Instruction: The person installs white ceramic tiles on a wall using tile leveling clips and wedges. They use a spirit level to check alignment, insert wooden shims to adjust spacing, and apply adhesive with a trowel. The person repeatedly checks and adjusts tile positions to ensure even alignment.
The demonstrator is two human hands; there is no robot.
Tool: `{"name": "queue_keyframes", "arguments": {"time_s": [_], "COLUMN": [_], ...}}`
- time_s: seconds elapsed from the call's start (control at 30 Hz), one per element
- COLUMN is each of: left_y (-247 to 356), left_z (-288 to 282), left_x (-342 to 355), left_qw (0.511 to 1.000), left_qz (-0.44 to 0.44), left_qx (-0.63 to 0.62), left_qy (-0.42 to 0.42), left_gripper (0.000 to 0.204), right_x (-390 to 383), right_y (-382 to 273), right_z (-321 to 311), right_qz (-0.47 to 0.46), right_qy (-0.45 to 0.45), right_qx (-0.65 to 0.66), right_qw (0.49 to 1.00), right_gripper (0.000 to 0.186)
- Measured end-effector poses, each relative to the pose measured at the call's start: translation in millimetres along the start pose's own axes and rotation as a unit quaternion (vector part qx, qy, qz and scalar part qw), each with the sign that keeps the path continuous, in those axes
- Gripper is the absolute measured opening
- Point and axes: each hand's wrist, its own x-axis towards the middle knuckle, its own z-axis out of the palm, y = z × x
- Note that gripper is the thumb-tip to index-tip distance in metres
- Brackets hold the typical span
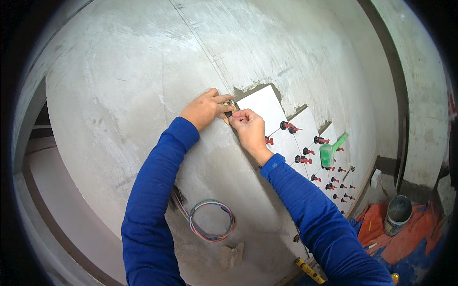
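Blue long sleeves (157, 200) cover both forearms, raised to a grey cement-plastered wall (119, 95). The left hand (202, 110) has its fingers extended over a small dark piece with tan edges (228, 114); whether they grip or only press it cannot be told. The right hand (250, 131) has thumb and forefinger pinched together at the same piece, largely hidden by fingers. That piece is located at the wall's corner edge, just beside the uppermost flat white tile (261, 106). Red-and-black tile-levelling clips (305, 159) stand along the joints lower down. A translucent green plastic tool (327, 156) is noted among them. Below the hands, a coil of multicoloured wires (192, 222) hangs against the wall. A grey cylindrical bucket (392, 225) stands on orange-red sheeting (372, 224) at lower right.
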Motion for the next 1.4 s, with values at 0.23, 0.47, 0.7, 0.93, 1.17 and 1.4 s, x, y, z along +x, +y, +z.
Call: {"name": "queue_keyframes", "arguments": {"time_s": [0.23,0.47,0.7,0.93,1.17,1.4], "left_y": [-2.4,-7.3,-8.7,-3.9,-0.1,1.7], "left_z": [0.4,-2.3,5.7,7.0,1.7,3.7], "left_x": [1.6,4.4,4.9,4.2,3.9,5.2], "left_qw": [1.0,0.997,0.998,0.997,0.995,0.991], "left_qz": [0.014,0.025,0.048,0.044,0.018,-0.004], "left_qx": [-0.009,-0.065,-0.041,-0.053,-0.094,-0.133], "left_qy": [-0.009,-0.024,0.024,0.032,0.015,0.01], "left_gripper": [0.043,0.042,0.036,0.038,0.038,0.041], "right_x": [-6.1,-11.7,-13.8,-13.8,-15.4,-24.4], "right_y": [7.6,5.0,-4.1,-2.5,-4.7,-0.7], "right_z": [12.6,18.5,16.0,15.3,4.6,-3.2], "right_qz": [-0.009,-0.015,-0.03,-0.063,-0.066,-0.193], "right_qy": [0.07,0.108,0.1,0.104,0.078,0.105], "right_qx": [-0.002,0.004,-0.055,-0.085,-0.074,-0.242], "right_qw": [0.997,0.994,0.993,0.989,0.992,0.945], "right_gripper": [0.015,0.015,0.013,0.013,0.021,0.032]}}
